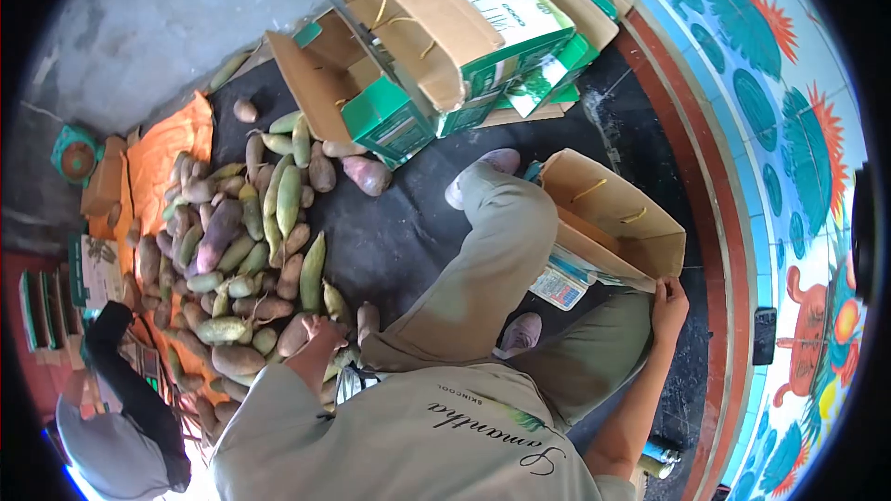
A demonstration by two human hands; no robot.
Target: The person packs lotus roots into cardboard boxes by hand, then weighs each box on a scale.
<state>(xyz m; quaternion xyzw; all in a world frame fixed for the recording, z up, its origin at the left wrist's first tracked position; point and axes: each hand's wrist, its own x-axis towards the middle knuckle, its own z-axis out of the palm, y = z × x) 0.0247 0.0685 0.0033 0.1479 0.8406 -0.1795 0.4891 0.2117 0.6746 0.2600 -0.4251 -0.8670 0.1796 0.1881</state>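
A large heap of long green and brownish-purple produce (223, 237), looking like sweet potatoes and cucumbers, lies on the floor at left. My left hand (325, 329) is at the heap's near edge, fingers apart and close to a brown piece (293, 335). Whether it touches that piece is hard to make out. At right, my right hand (669, 304) pinches the near corner of a cardboard box (650, 227), which is tilted beside my knee with its inside showing. Rope handles are visible in it, and I see no produce inside.
Bigger green-and-white cartons (501, 0) stand at the top, one open carton (320, 83) beside the heap. An orange sheet (176, 144) lies under part of the pile. Another person (121, 436) is at lower left. A phone (765, 336) rests by the painted wall (807, 158).
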